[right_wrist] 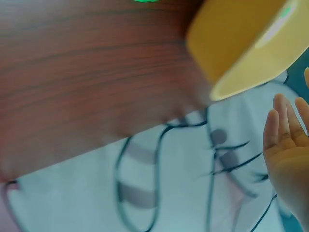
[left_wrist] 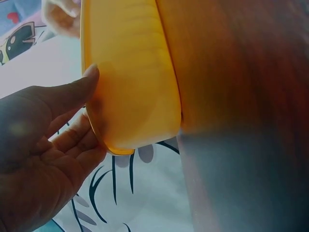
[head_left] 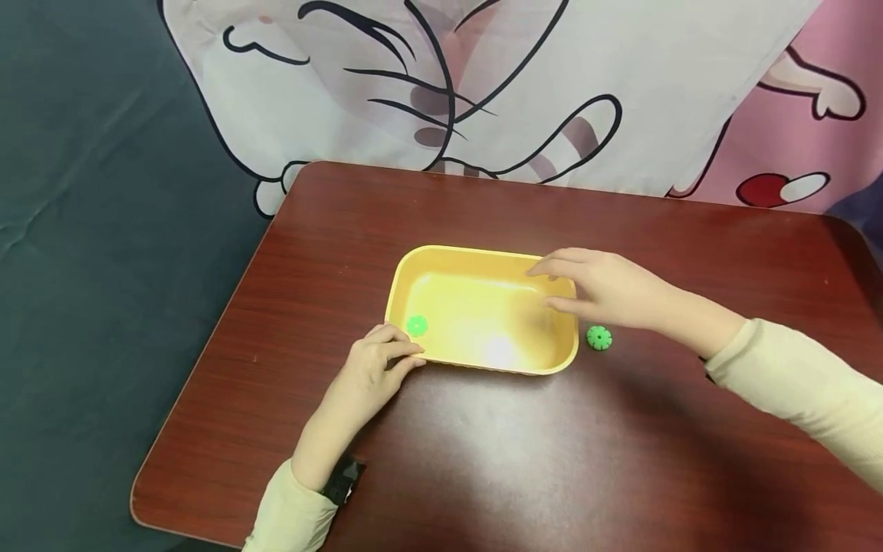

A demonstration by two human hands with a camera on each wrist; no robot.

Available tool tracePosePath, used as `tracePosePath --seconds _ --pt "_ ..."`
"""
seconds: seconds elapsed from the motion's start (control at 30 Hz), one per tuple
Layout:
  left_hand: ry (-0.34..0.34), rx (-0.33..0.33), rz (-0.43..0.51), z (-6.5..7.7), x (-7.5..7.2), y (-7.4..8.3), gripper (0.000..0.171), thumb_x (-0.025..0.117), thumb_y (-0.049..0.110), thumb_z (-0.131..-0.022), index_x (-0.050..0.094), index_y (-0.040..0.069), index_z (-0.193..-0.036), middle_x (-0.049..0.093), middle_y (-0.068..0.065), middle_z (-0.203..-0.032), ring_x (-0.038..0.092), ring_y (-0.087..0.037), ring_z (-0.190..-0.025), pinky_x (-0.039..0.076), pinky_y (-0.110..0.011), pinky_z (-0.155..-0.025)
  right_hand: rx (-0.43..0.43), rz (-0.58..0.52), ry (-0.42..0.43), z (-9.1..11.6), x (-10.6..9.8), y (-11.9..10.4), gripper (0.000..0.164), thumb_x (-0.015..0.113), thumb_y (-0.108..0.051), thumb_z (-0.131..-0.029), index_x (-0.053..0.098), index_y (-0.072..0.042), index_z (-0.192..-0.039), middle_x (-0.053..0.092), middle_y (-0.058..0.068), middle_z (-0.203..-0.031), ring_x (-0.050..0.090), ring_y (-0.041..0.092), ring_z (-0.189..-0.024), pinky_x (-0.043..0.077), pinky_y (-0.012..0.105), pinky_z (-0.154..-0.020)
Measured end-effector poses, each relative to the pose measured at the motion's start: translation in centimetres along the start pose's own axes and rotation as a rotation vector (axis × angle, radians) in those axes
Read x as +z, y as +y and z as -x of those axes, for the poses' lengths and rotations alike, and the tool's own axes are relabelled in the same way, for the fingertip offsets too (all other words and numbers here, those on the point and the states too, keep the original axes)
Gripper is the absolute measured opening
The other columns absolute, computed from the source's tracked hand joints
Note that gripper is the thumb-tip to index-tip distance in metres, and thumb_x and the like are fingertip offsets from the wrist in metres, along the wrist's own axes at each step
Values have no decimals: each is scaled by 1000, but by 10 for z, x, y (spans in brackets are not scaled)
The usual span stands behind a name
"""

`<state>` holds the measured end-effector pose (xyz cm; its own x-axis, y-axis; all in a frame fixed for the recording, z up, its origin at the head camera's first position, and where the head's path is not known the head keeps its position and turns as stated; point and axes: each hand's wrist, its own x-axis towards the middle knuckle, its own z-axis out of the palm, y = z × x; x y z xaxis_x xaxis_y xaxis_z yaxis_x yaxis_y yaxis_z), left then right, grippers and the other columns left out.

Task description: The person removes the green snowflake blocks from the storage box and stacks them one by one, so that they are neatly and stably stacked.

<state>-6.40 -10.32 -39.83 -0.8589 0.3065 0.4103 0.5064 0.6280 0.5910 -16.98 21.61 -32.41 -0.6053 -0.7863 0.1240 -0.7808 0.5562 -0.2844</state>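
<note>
Left hand (head_left: 378, 360): laid against the near-left corner of the yellow tray (head_left: 483, 257); thumb and fingers are seen in the left wrist view wrapped round the rim, so the tray is gripped there.
Right hand (head_left: 599, 290): held above the tray's far-right corner, fingers straight and relaxed; nothing is held; contact with the rim cannot be told.
Hand pose: both forearms are extended from the near edge, palms turned down, 1 hand at each end of the tray.
Green disc 1 (head_left: 417, 326): lying inside the tray, at its left end, just beside the left fingers.
Green disc 2 (head_left: 599, 337): lying on the table (head_left: 621, 460), just outside the tray's right wall, below the right hand.
Step judged: tray steadied, 1 disc deposited.
Next move, judged: disc 2 to be pinched by the right hand, lowered slightly toward the table.
Surroundings: cartoon-printed cloth (head_left: 524, 69) behind the table.
</note>
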Motion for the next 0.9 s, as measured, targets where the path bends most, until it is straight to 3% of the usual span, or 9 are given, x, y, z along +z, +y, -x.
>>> tracePosePath --seconds 0.17,0.4,0.57,0.9 --pt "-14 -8 2 1 -2 -1 10 78 6 -73 75 5 -83 62 -1 -81 57 -16 -82 49 -24 -67 -69 6 -123 -45 4 -22 41 69 -31 -84 59 -16 -121 60 -2 -116 58 16 -105 48 37 -89" --pt "-41 -36 19 0 -4 0 9 77 7 -75 75 6 -84 62 -1 -82 56 -16 -84 50 -25 -71 -153 -25 -224 -95 27 -49 44 70 -25 -85 58 -12 -125 60 1 -120 58 17 -107 47 34 -92" --pt "-51 -20 22 -2 -4 1 7 75 8 -77 75 6 -83 63 0 -83 57 -16 -85 50 -27 -74 -196 -10 -291 -114 46 -57 45 68 -23 -86 55 -8 -126 59 3 -121 53 21 -115 41 33 -99" --pt "-34 -8 4 1 -5 -1 6 75 8 -77 74 6 -82 63 0 -81 57 -15 -83 49 -27 -73 -214 69 -393 -134 76 -63 44 66 -25 -86 55 -11 -127 57 4 -126 50 22 -120 42 39 -99"
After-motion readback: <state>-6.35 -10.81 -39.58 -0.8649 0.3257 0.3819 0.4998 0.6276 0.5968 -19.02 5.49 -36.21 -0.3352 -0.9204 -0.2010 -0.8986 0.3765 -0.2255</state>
